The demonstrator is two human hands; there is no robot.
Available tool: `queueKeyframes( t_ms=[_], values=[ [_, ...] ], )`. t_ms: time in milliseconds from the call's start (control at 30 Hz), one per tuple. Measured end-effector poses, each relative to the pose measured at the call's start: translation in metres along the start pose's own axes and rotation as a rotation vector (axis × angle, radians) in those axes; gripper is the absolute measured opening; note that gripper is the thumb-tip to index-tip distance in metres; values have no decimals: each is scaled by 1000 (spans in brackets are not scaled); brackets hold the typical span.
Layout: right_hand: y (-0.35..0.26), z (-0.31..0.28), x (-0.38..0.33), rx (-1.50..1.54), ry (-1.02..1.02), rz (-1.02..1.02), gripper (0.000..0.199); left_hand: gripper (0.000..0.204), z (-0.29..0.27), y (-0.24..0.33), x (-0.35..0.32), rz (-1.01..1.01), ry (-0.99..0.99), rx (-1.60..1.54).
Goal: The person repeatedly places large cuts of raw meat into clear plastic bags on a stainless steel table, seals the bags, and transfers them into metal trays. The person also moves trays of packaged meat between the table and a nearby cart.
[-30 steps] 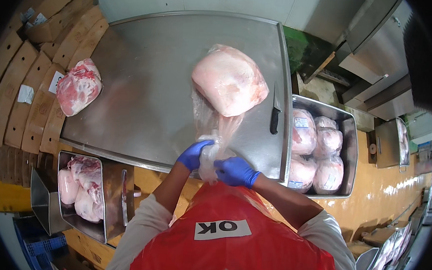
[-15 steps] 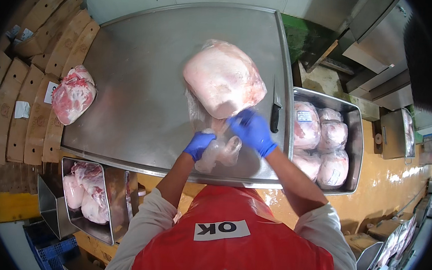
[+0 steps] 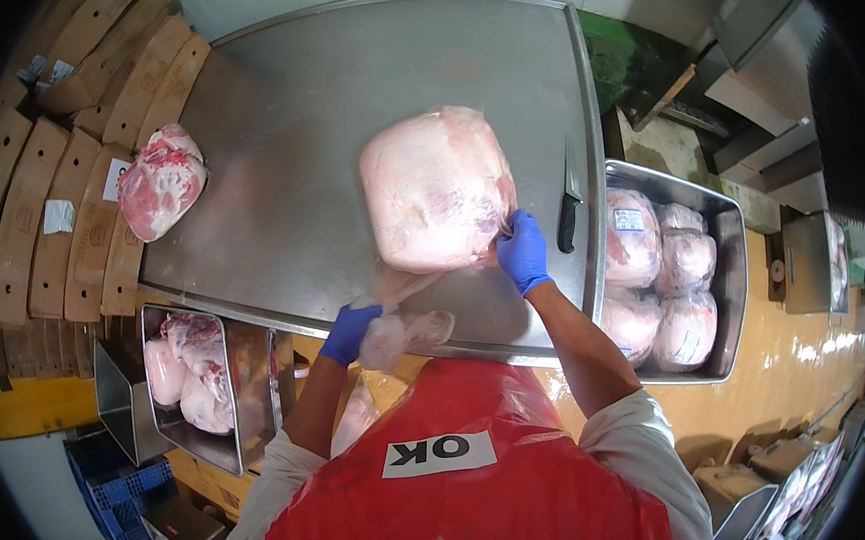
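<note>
Since a moment ago my right hand [image 3: 524, 252] slid to the bagged meat [image 3: 436, 188] at 3 o'clock, fingers pinching plastic; my left hand [image 3: 352, 332] grips the bag's twisted tail [image 3: 403, 336].

A steel table [image 3: 293, 110] bears a bagged meat cut [image 3: 433, 185], raw meat [image 3: 161, 181] and a knife [image 3: 568, 204].

Meat-packing room: steel table [image 3: 290, 150], trays of bagged meat [image 3: 658, 276].
</note>
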State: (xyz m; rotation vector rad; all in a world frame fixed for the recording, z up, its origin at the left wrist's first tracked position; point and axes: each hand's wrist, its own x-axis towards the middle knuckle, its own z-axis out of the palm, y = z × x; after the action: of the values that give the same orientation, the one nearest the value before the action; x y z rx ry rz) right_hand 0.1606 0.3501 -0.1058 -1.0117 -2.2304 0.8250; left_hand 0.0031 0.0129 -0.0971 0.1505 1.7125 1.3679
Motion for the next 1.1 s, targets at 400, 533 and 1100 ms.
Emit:
queueKeyframes(
  t_ms=[400, 533, 1100],
  values=[
    [89, -59, -56, 785, 48, 576, 2, 29, -29, -16, 7, -17, 135, -69],
    [92, -56, -34, -115, -224, 42, 16, 32, -20, -3, 9, -124, 132, -46],
    [6, -26, -130, 101, -877, 251, 39, 36, -3, -12, -3, -177, 122, -2]
  ],
)
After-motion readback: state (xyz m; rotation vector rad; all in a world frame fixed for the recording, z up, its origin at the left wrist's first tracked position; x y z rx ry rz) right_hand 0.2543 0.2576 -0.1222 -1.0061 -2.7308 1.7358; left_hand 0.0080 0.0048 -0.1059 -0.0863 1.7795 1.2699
